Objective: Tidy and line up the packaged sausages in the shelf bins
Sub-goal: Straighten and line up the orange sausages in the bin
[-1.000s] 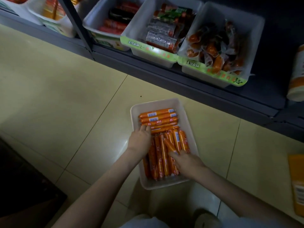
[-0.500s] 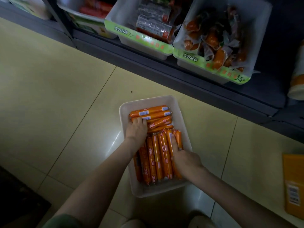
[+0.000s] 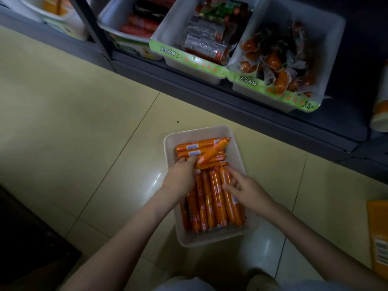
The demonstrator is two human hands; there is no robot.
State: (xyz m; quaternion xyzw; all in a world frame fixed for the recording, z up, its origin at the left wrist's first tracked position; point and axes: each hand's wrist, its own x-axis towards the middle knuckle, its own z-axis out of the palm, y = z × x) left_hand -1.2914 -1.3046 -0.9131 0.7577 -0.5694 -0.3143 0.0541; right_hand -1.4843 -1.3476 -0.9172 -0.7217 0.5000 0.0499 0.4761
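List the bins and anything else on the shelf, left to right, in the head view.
On the shelf: bin of yellow packs → bin of red sausages → bin of dark-wrapped sausages → bin of orange sausages → white-and-orange container.

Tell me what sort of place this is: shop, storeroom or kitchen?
Most likely a small shop aisle. A dark metal shelf holds white plastic bins of packaged sausages fronted by green price strips, one marked 3.5. The white plastic tray of orange sausage sticks sits on a pale tiled floor.
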